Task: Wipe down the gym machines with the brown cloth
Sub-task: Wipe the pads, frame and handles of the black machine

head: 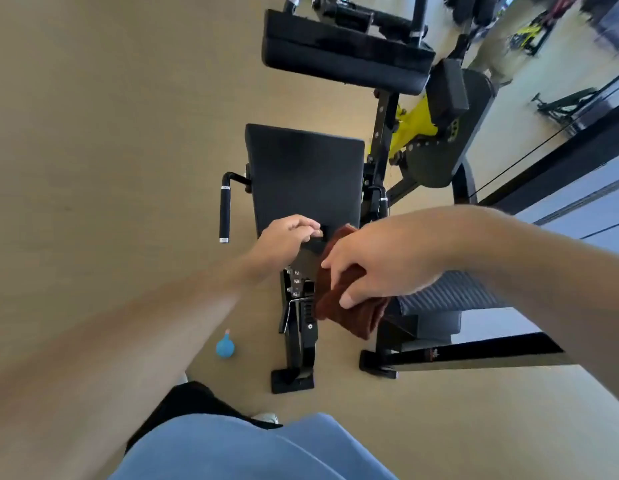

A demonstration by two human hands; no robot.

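Nearest the camera: blue trousers [252, 448] at bottom edge, both bare forearms reaching forward over tan floor [110, 116]. Small blue ball-like object [225, 346] sits on floor just left of the machine's front foot [292, 379] (can't tell what it is).

Right hand [380, 261] holds the brown cloth [349, 315]. Fingers spread and curled down over the top of it, thumb side tucked under, so clamped on the cloth; the cloth is bunched and folded, lower part drooping below the hand, a bit sticking up behind it at the seat's near right corner. It hangs over the black frame [301, 317] under the seat, next to the ribbed footplate [446, 292].

Left hand [287, 237] rests on near edge of the black seat pad [304, 174], fingers bent together over the pad lip, looks like steadying, not holding anything loose.

Handling judgement: cloth is light, soft, floppy terry-type, no slip risk but loose folds could snag on the adjustment bolts [296, 282] and lever [287, 313]. Best gripped as a wad in the palm, flat face out, pressure through the fingers. Pad looks smooth vinyl, wipes easy.

Farther: side handle [225, 216] left of seat, yellow frame part [415, 126], upper pad [342, 53], more machines in the background. Seat area looks like the current step; most surfaces likely remain.
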